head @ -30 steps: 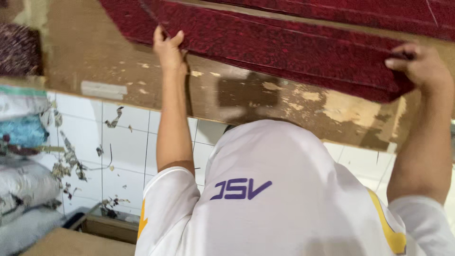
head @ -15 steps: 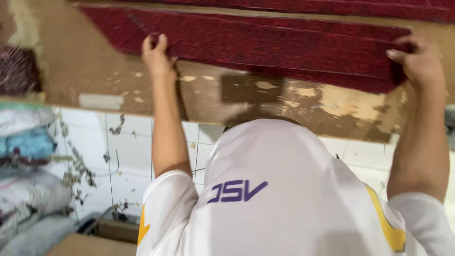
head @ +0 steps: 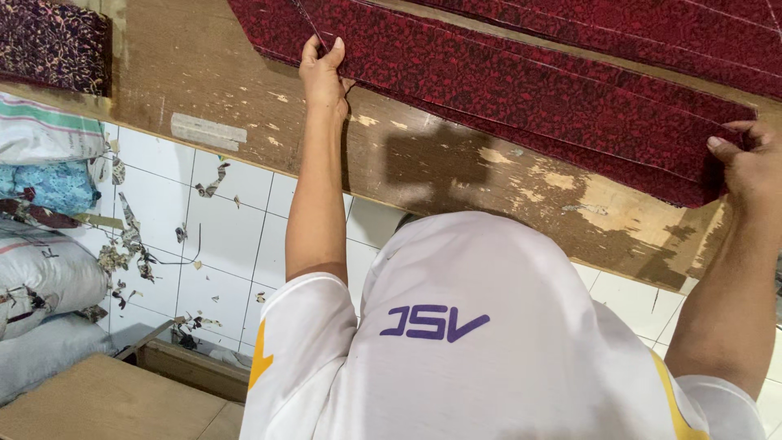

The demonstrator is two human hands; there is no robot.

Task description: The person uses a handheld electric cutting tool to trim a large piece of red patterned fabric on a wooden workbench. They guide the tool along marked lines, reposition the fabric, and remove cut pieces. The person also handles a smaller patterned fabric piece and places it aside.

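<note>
**A:** What does the head camera show?

**B:** It looks down over a white shirt [head: 456, 350]. Both bare arms reach out to a stack of dark red patterned fabric strips [head: 521, 90], lying flat across the far part of a scuffed wooden worktop [head: 456, 171], running from far left to near right.

**A:** What are the hands doing?

**B:** The left hand [head: 323, 75] sits at the stack's left near edge. Its fingers [head: 336, 50] are pressed together and lie on top of the cloth; I cannot tell whether the thumb is tucked beneath. The right hand [head: 749, 163] holds the stack's right end, its fingers curled over the edge and pinching the layers.

**A:** How would the fabric handle?

**B:** It looks soft and limp, light strip by strip, though heavier stacked. The layers would probably slide apart, so the two ends, pinched through all layers, seem the best hold.

**A:** What else is there?

**B:** Stuffed sacks [head: 41, 269] at the left, another dark patterned cloth [head: 49, 41] at far left, and fabric scraps [head: 130, 244] on the white tiled floor [head: 228, 236].
</note>
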